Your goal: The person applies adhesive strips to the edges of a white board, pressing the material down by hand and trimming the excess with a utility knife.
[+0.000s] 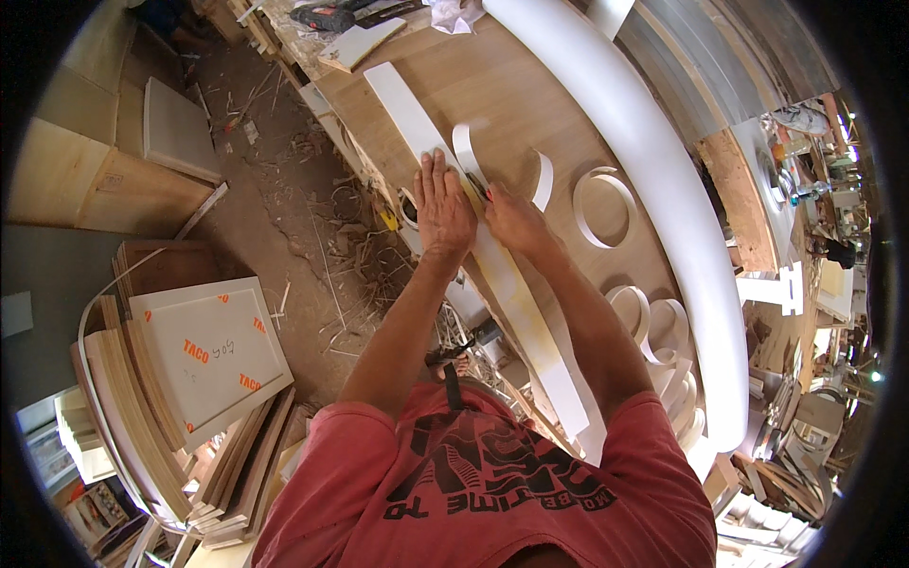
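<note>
A long narrow white board [402,99] with yellowish smears lies lengthwise along the left side of the wooden worktable [511,85]. My left hand [443,208] rests flat on it, fingers stretched forward and close together. Just right of it, my right hand [514,220] is closed around a slim dark tool [475,182], perhaps a cutter knife, held at the board's right edge. Its tip is too small to make out. A thin white strip [462,144] curls up from beside that edge, ahead of my right hand.
Curled white strips [606,208] lie on the table's right. A long curved white panel [653,123] borders them. A power tool [322,17] and a small board [362,44] sit at the far end. Stacked panels [213,355] stand left, beyond a floor littered with offcuts [312,208].
</note>
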{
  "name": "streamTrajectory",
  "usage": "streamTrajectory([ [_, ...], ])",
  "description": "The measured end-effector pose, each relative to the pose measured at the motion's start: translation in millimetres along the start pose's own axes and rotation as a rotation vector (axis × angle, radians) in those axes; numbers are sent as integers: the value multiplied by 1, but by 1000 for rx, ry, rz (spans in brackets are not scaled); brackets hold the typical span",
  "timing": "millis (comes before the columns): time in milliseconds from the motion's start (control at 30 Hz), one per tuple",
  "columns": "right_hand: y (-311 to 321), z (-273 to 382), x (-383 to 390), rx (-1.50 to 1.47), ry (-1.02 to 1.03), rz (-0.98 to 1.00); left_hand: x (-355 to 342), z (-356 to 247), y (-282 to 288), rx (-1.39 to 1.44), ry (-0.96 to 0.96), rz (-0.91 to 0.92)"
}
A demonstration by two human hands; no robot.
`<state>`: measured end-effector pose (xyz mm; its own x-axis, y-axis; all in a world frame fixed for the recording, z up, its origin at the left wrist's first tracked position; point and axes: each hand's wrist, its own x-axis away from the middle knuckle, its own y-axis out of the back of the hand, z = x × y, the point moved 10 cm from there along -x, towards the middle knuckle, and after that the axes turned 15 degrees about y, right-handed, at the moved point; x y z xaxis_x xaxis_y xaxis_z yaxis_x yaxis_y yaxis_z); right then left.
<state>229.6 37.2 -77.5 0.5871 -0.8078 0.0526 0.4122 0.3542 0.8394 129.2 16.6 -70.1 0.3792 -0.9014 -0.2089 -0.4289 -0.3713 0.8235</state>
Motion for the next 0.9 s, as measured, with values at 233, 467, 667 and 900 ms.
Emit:
streamTrajectory([
  [233,-8,-9,-10,72,78,-24,-1,-1,-10,-24,14,57],
  [467,-23,-13,37,55,16,322,-1,-3,-9,-56,42,62],
  [667,-10,-5,91,79,-151,319,1,-1,-13,-83,76,95],
  [900,-17,-10,221,6,-351,347,-4,13,-24,-180,94,155],
])
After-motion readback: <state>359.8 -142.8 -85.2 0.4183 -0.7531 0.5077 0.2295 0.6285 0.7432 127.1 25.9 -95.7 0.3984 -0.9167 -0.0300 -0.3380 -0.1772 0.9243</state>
